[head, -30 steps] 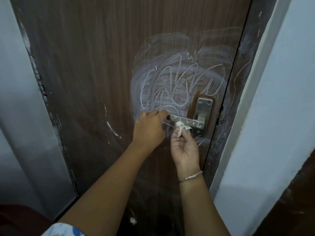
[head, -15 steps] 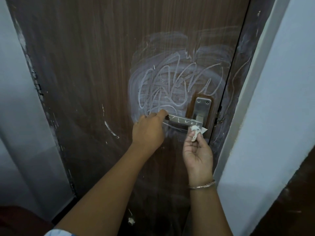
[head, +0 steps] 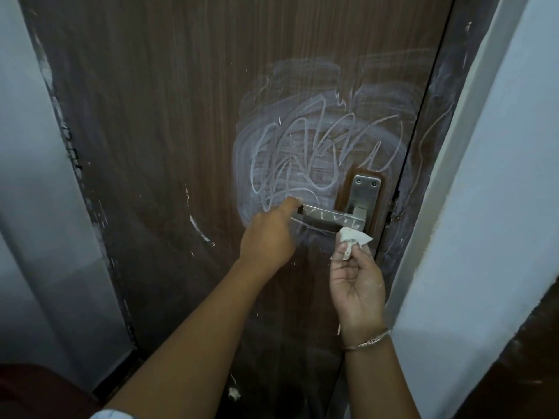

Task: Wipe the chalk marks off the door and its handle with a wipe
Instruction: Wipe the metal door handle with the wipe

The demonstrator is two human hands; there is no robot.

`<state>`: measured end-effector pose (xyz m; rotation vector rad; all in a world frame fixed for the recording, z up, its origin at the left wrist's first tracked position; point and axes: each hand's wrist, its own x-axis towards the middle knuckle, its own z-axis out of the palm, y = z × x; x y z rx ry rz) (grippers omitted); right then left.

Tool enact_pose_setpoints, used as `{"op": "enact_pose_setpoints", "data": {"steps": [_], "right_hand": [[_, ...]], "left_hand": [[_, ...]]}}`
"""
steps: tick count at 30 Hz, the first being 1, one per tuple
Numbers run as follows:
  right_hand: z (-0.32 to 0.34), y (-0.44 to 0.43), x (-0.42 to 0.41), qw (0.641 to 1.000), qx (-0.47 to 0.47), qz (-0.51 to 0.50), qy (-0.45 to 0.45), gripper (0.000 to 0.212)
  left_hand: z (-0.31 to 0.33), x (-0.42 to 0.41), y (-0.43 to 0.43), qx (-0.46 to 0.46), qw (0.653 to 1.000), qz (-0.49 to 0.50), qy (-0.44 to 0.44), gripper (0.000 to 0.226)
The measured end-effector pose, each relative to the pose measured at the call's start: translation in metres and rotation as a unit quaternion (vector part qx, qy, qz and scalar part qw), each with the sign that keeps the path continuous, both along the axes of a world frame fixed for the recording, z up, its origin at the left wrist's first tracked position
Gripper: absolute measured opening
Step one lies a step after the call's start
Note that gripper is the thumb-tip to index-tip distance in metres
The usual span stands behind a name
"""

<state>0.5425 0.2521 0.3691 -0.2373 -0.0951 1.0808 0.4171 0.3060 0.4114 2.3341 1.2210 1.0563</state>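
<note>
A dark brown wooden door (head: 169, 122) fills the view. White chalk scribbles (head: 314, 155) and smeared chalk cover it above the handle. The steel lever handle (head: 329, 216) carries small chalk strokes along its top and joins a steel plate (head: 364, 192). My left hand (head: 272, 234) grips the handle's free left end, the index finger lying on top. My right hand (head: 357, 273) pinches a small crumpled white wipe (head: 352, 237) and holds it against the handle's right end, just below the plate.
A pale wall (head: 33, 207) flanks the door on the left, and a pale wall with the door frame (head: 472, 176) stands on the right. White scraps (head: 233, 393) lie low by the door's foot. A bracelet (head: 367, 341) circles my right wrist.
My right hand has carried the wipe rightward along the handle, from its middle to its right end. The left hand has stayed on the handle's left end.
</note>
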Motion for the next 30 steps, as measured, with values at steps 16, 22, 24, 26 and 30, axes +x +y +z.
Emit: {"op": "enact_pose_setpoints", "data": {"steps": [16,22,24,26,30], "right_hand": [[0.005,0.030,-0.067,0.936,-0.083,-0.158,-0.302,0.016],[0.009,0.039,-0.069,0.808,-0.158,-0.362,-0.437,0.039],[0.011,0.042,-0.069,0.785,-0.155,-0.396,-0.450,0.040],[0.010,0.046,-0.067,0.750,-0.152,-0.428,-0.480,0.034],[0.006,0.051,-0.064,0.714,-0.167,-0.453,-0.507,0.028]], "left_hand": [[-0.001,-0.007,0.005,-0.021,0.999,-0.017,0.018,0.053],[-0.004,-0.007,0.007,0.033,0.997,0.009,0.065,0.048],[-0.004,-0.008,0.008,0.032,0.997,0.006,0.069,0.048],[-0.004,-0.008,0.011,0.033,0.997,0.007,0.073,0.049],[-0.003,-0.005,0.015,0.022,0.998,-0.006,0.056,0.046]]}}
